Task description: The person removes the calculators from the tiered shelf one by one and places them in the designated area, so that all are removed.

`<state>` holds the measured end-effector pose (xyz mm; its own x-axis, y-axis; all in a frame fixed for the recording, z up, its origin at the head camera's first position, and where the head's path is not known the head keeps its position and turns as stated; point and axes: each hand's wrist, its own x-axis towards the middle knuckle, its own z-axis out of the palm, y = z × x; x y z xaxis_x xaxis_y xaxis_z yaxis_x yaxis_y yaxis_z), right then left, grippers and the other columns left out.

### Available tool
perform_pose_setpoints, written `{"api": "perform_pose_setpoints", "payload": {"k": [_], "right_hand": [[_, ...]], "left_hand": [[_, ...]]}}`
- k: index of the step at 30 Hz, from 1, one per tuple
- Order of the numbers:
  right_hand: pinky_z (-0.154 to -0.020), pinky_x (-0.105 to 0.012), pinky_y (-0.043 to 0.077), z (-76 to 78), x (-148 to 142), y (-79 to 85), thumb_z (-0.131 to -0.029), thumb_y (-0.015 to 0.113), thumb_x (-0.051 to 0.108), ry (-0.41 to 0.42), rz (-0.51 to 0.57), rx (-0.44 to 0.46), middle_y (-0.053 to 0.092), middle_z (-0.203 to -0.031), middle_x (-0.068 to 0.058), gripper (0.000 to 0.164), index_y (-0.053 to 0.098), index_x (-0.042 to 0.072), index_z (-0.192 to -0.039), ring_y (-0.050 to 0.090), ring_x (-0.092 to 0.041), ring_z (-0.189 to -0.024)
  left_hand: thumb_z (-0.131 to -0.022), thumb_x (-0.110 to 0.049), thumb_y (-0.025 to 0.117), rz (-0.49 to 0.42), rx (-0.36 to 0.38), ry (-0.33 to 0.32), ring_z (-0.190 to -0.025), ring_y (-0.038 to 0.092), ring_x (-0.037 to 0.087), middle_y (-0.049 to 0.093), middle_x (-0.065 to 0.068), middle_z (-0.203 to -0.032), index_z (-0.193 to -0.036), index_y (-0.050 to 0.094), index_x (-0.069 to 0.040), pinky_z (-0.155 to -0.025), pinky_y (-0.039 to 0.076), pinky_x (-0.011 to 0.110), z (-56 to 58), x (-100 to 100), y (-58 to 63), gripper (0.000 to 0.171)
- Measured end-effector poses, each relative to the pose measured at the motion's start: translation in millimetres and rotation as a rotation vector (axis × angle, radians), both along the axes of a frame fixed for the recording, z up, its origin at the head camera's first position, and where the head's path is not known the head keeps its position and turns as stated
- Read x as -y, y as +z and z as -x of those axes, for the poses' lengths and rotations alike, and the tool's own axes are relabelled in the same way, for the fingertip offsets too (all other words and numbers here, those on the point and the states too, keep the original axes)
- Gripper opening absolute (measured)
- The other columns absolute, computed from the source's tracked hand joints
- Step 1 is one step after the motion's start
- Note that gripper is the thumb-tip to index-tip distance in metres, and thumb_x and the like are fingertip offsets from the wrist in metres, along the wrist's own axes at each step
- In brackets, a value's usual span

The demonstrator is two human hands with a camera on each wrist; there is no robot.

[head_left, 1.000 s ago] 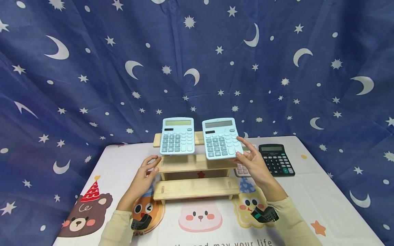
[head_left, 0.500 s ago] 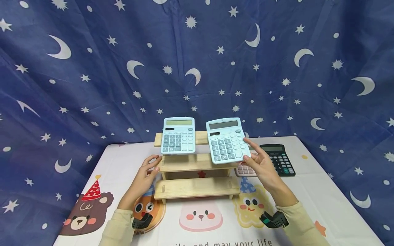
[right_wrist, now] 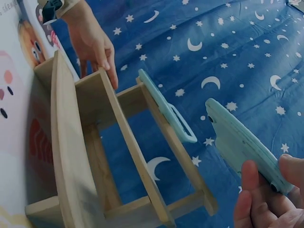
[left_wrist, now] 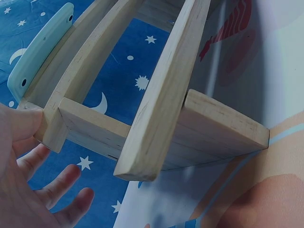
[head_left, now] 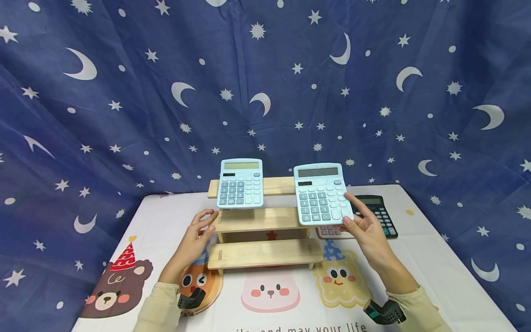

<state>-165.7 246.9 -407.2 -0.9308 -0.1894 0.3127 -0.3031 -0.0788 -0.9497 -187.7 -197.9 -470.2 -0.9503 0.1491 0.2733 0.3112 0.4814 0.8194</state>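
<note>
In the head view my right hand (head_left: 371, 237) holds a light-blue calculator (head_left: 323, 198) by its lower right edge, thumb in front. That calculator is off the stand, its keys facing the camera; the right wrist view shows its back and edge. Another light-blue calculator (head_left: 239, 183) leans upright on the left of the tiered wooden stand (head_left: 265, 253). My left hand (head_left: 192, 242) pinches the left end of the stand's middle shelf; in the left wrist view the thumb (left_wrist: 23, 122) lies against that end and the other fingers are spread.
A pink calculator (head_left: 332, 232), mostly hidden, lies right of the stand. Beside it is a black calculator (head_left: 383, 214), partly covered by my right hand. A white cartoon tablecloth (head_left: 431, 258) covers the table, with a blue starry curtain (head_left: 373, 138) behind.
My right hand has carried its calculator to the right and slightly down, away from the calculator on the stand. It now covers part of the pink and black calculators. My left hand stays in place.
</note>
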Motion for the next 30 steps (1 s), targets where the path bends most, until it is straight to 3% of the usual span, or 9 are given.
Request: {"api": "perform_pose_setpoints", "payload": {"k": [4,15,30], "right_hand": [[-0.082,-0.02,0.056,-5.2,-8,-4.3,-0.104,0.049,-0.001,-0.006,-0.023,-0.005,0.072,-0.12,0.012,0.062,0.024,0.006,-0.16,0.072,-0.003,-0.096],[-0.08,-0.019,0.055,-20.7,-27,-15.4,-0.103,0.05,-0.001,-0.027,-0.087,0.003,0.073,-0.117,0.013,0.061,0.026,0.003,-0.159,0.074,-0.006,-0.088],[-0.079,-0.02,0.055,-37.0,-48,-34.9,-0.103,0.048,-0.003,-0.018,-0.06,0.057,0.076,-0.11,0.007,0.061,0.026,0.005,-0.159,0.073,-0.007,-0.089]], "left_hand": [[-0.106,-0.012,0.05,0.006,0.0,0.003,-0.142,0.041,0.041,0.039,0.021,-0.155,-0.146,0.049,0.004,-0.097,0.048,0.043,0.1,0,0.2,0.043],[-0.106,-0.013,0.05,-0.005,-0.008,-0.009,-0.142,0.04,0.044,0.039,0.022,-0.155,-0.146,0.048,0.005,-0.099,0.046,0.055,0.6,0,0.0,0.044],[-0.107,-0.014,0.049,-0.015,0.008,-0.004,-0.143,0.039,0.042,0.038,0.021,-0.155,-0.147,0.048,0.004,-0.099,0.045,0.052,-0.6,0,-0.4,0.044]]}}
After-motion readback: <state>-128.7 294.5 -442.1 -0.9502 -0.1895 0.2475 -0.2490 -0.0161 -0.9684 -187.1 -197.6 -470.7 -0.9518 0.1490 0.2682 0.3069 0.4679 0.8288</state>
